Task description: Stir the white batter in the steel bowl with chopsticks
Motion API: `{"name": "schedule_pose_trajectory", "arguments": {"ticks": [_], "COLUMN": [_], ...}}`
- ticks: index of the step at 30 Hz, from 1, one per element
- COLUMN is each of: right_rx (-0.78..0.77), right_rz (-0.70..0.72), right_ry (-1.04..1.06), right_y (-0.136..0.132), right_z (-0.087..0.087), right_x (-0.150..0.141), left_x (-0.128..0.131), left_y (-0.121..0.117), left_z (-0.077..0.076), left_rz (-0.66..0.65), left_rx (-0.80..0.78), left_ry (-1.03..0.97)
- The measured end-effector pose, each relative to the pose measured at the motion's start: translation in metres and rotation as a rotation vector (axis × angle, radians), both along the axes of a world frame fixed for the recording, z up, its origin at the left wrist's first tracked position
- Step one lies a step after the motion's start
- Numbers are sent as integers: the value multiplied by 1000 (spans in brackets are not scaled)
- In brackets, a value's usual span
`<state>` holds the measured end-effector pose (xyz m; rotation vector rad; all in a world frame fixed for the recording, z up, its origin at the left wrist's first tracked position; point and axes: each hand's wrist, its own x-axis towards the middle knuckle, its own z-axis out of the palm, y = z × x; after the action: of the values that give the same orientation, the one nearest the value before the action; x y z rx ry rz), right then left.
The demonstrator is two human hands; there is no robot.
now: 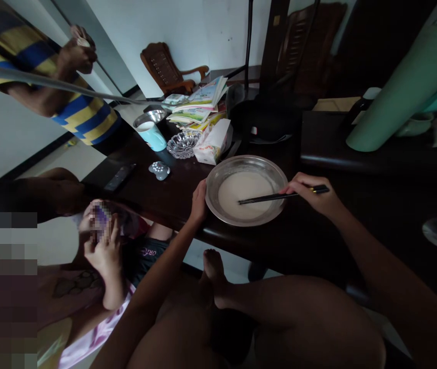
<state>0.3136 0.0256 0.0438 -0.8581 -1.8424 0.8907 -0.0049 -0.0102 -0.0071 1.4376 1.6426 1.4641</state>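
Observation:
A wide metal bowl (pixel 213 188) stands near the edge of the dark table, with a pale, milky mixture (pixel 241 185) in it. My left hand (pixel 199 201) grips the bowl's left rim, its thumb side against the metal. In my right hand (pixel 316 193) is a pair of black chopsticks (pixel 266 198), held near their gold-banded upper ends. The chopsticks slant over the right rim, and their tips dip into the mixture near the bowl's middle.
Behind the bowl are a tissue pack (pixel 212 145), a glass dish (pixel 182 146), a light-blue mug (pixel 152 136) and stacked books (pixel 199 105). A grey paw-patterned object (pixel 159 170) lies left. A green cylinder (pixel 402 87) stands right. Two people are on the left, one holding a phone.

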Motion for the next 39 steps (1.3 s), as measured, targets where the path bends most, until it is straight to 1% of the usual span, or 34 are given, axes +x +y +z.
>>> {"name": "schedule_pose_trajectory", "arguments": {"ticks": [1,3,5,7,8,10,12,13,14,16,18,19,21,24,25,27,29,30,32,35,37,39], "right_rx": [26,67,54,4,-20,-46,-29,-5,19,42,18,0,-18,45,77,112,79,51,7,35,86,105], "right_rz": [12,-32,-114,-144,-125,-40,34,44,30,-47,-111,-117,-67,20,16,-48,-109,-115,-69,35,30,-37], "right_ry": [-30,-53,-9,62,81,56,-10,-40,-55,-29,42,74,82,-20,-51,-56,4,39,70,-9,-65,-54], "right_y": [0,1,4,5,4,2,0,-1,0,2,4,4,3,1,2,4,6,6,5,1,1,2], "right_z": [0,-1,-1,0,1,1,0,0,0,0,0,0,-1,-4,-5,-5,-4,-3,-2,-2,-3,-2], "right_x": [0,1,5,8,7,4,1,0,0,3,6,6,5,1,0,3,6,7,6,-1,-2,1], "left_x": [0,0,0,-1,-1,-1,-1,-1,-1,-1,-1,-1,-1,0,0,1,1,1,0,-1,-2,-2], "left_y": [0,0,0,0,0,0,0,0,0,0,1,1,1,0,0,0,-1,0,0,0,0,0], "left_z": [0,0,0,0,0,-1,-1,-1,-1,-1,-1,-1,-1,0,0,1,1,1,2,2,2,2], "left_rz": [3,5,2,-3,-4,-3,1,3,4,2,-5,-7,-8,3,6,13,7,4,1,0,0,4], "left_rx": [0,-3,-8,-10,-9,-4,0,0,-2,-6,-8,-6,-3,-4,-8,-16,-18,-16,-17,-33,-37,-32], "left_ry": [-3,-12,-12,4,10,12,8,8,8,3,-5,-11,-10,4,7,8,11,10,11,39,60,61]}}
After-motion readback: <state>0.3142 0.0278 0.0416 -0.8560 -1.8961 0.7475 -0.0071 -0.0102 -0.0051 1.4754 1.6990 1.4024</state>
